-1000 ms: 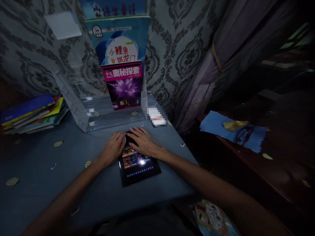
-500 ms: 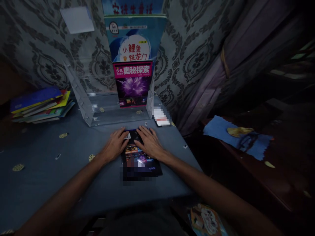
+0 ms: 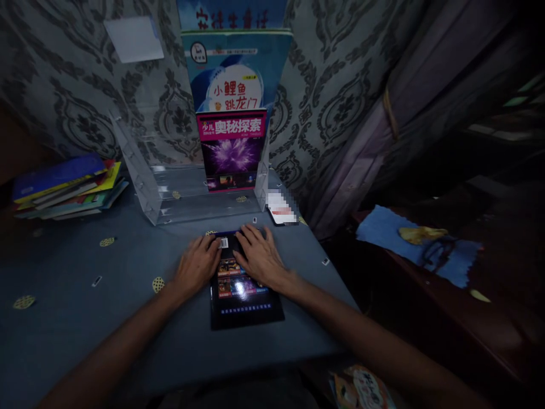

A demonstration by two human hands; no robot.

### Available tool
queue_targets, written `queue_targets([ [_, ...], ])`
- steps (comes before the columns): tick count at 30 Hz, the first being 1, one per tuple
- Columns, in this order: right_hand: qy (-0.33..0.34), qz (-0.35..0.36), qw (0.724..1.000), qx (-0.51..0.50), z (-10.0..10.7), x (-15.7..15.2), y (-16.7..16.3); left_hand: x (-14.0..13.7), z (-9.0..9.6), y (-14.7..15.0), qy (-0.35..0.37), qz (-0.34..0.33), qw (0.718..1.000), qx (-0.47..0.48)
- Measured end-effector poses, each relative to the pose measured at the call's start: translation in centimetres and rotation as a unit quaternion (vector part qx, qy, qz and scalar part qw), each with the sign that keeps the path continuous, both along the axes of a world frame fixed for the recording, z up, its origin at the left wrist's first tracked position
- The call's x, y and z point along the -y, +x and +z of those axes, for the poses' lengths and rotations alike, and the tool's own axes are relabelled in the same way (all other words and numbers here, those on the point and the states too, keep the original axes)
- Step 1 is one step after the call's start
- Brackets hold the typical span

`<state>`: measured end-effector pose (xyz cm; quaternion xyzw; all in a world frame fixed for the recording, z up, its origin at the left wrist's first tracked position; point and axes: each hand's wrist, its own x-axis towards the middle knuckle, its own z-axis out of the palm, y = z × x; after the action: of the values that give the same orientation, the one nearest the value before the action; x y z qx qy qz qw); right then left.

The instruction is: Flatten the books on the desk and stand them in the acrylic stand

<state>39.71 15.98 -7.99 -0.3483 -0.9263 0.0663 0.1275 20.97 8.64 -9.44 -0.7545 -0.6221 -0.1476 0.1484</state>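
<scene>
A dark book [image 3: 238, 311] lies flat on the table, its barcode and small pictures facing up. My right hand [image 3: 259, 255] rests palm-down on the book's upper right part, fingers spread. At the book's upper left edge, my left hand [image 3: 199, 260] lies with its fingertips touching the cover beside the barcode. Neither hand is wrapped around anything. Behind the hands stands a clear tiered book stand [image 3: 193, 196]. On its right side it carries a pink-topped book with a purple burst [image 3: 233, 150], a blue fish-story book [image 3: 237, 71] and another blue book [image 3: 232, 16], one behind another.
A pile of books [image 3: 70, 184] sits on the table [image 3: 136, 272] at the left. A phone-like object [image 3: 281, 207], partly blurred, lies right of the stand. Farther right, a blue cloth [image 3: 383, 233] lies on a dark red surface. Another book [image 3: 361, 389] shows below the table edge.
The view has shifted slightly, so everything sits a little lower. My left hand's fingers have drawn slightly closer together; my right hand stays on the book.
</scene>
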Motion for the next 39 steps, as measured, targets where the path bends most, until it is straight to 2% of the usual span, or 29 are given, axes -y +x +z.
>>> queue_targets([
  [6, -0.022, 0.144, 0.988, -0.046, -0.6, 0.0, -1.3, 0.2, 0.1, 0.1, 0.003, -0.008, 1.0, 0.003],
  [10, -0.032, 0.171, 0.983, -0.062, -0.9, -0.2, -1.5, 0.1, -0.5, -0.3, -0.006, -0.027, 0.999, 0.033],
  [14, -0.033, 0.166, 0.984, -0.063, -1.2, -0.2, -1.4, 0.0, -0.9, -0.5, -0.01, -0.031, 0.999, 0.042],
  [20, -0.029, 0.131, 0.988, -0.072, -1.6, 0.0, -1.1, 0.1, -0.5, -0.5, -0.002, -0.031, 1.0, -0.001],
  [28, -0.019, 0.053, 0.996, -0.074, -1.8, -0.9, 1.4, 0.1, -0.3, -0.4, -0.004, -0.018, 1.0, -0.025],
  [33, -0.013, 0.012, 0.996, -0.088, -1.5, -1.3, 3.0, 0.1, -0.4, -0.4, -0.004, -0.018, 1.0, -0.01],
  [39, -0.018, 0.003, 0.995, -0.095, -1.3, -1.4, 3.3, 0.2, 0.0, -0.3, -0.022, -0.008, 1.0, 0.021],
])
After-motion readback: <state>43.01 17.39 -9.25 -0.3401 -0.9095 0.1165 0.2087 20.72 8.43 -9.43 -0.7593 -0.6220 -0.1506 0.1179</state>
